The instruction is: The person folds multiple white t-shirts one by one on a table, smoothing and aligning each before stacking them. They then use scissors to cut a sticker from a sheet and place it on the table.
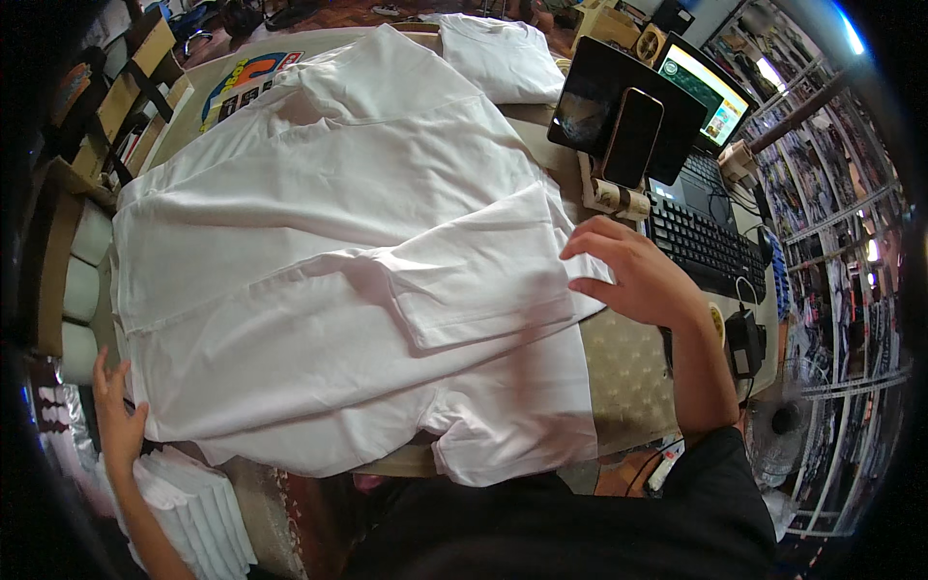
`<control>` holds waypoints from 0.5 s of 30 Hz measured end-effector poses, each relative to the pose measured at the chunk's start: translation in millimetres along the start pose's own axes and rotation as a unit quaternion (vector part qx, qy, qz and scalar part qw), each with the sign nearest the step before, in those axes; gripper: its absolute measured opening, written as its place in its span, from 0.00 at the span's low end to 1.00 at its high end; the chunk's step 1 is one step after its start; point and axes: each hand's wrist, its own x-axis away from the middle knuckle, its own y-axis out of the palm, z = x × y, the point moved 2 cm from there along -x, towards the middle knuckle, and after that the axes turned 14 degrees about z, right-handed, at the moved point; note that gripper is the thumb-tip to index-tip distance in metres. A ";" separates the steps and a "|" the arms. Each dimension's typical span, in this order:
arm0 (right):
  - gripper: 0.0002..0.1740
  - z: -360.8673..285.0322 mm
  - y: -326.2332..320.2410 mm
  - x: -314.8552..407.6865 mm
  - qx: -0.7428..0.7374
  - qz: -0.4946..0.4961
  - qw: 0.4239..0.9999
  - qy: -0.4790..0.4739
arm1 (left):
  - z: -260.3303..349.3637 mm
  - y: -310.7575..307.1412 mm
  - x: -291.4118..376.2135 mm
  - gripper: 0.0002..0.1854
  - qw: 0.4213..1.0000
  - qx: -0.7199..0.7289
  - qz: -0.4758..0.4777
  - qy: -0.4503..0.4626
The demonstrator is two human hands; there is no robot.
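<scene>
A large white T-shirt [326, 181] lies spread across the table in front of me. Its near side is partly folded over, and a short sleeve [486, 283] lies flat on top, pointing right. Below it, another white sleeve or fabric end [500, 435] hangs at the table's near edge. My right hand [638, 272] hovers by the sleeve's right end, thumb and fingers apart with nothing between them. At the far left, my left hand [118, 413] is beside the shirt's left edge, fingers spread; whether it touches the cloth is unclear.
A folded white shirt [500, 58] sits at the table's back. On the right stand a tablet [594, 94], a phone [633, 138], a laptop [714, 94] and a black keyboard [703, 243]. Stacked white garments [196, 515] are at lower left, below white rolls [81, 290].
</scene>
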 end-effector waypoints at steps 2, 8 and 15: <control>0.15 2.6 11.1 -9.0 -0.055 0.040 0.997 -0.020 | 52.4 -22.0 -7.4 0.33 0.999 -0.008 -0.001 0.049; 0.27 -18.7 72.7 -55.7 -0.038 0.144 0.982 -0.120 | 202.0 5.1 -8.1 0.28 0.971 0.139 -0.011 0.195; 0.31 0.8 104.7 -61.6 0.088 0.094 0.989 -0.069 | 121.8 81.1 -13.6 0.28 0.997 -0.024 -0.007 0.072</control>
